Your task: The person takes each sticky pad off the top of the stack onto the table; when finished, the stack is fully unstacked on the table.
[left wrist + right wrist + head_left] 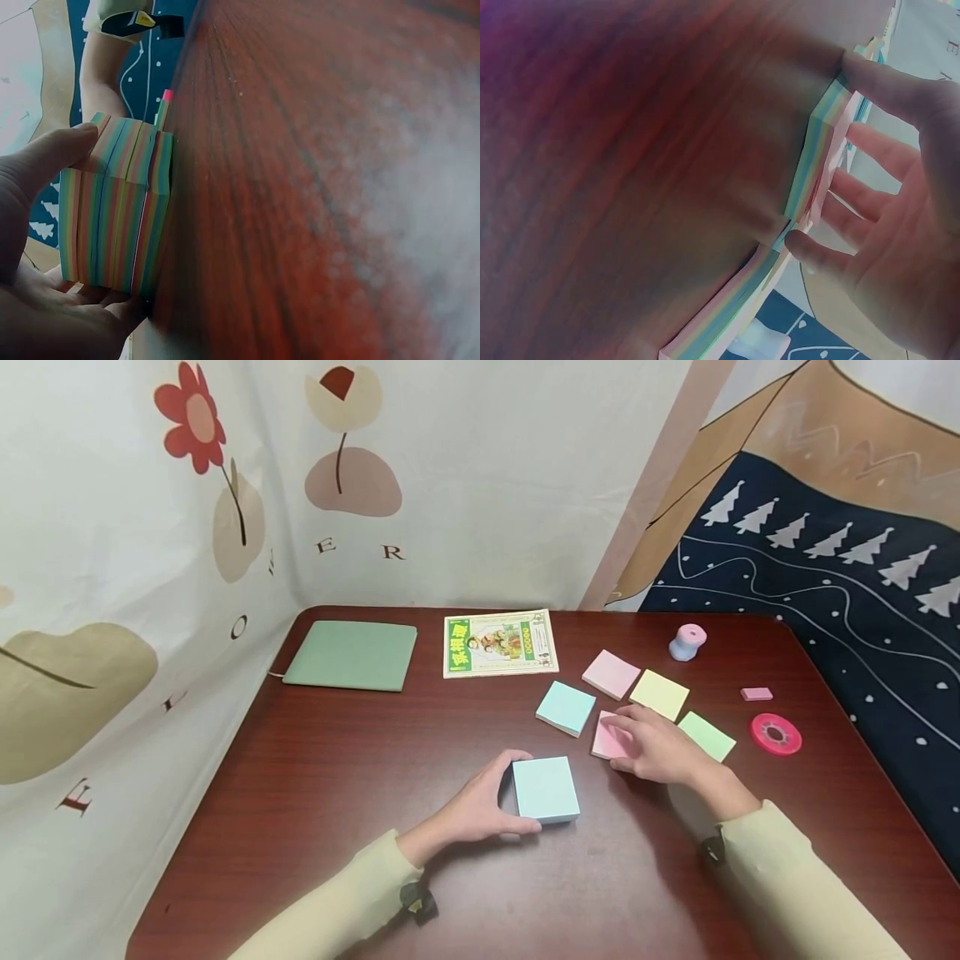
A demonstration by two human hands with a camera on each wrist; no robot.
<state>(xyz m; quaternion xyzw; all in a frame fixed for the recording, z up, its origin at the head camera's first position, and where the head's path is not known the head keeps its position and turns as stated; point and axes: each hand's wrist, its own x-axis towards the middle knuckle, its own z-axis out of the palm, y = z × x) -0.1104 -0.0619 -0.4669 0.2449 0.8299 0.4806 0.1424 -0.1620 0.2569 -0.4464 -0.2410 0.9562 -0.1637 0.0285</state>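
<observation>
On the table, my left hand (480, 802) holds a thick stack of sticky note pads (546, 787), its top pale blue. In the left wrist view the stack (112, 210) shows striped coloured sides, with the thumb on one side and fingers on the other. My right hand (660, 745) grips a pink sticky note pad (609, 739) that lies flat, thumb at its near edge and fingers bent over it. The right wrist view has the right hand (900, 195) spread along the striped pad (814, 161). Its palm partly covers the pad in the head view.
Around the right hand lie a blue pad (566, 707), a lighter pink pad (611, 673), a yellow pad (660, 693) and a green pad (707, 735). Farther right are a spool-shaped item (687, 642), a pink block (757, 694) and a pink ring (776, 734). A green folder (352, 655) and a booklet (500, 643) lie behind.
</observation>
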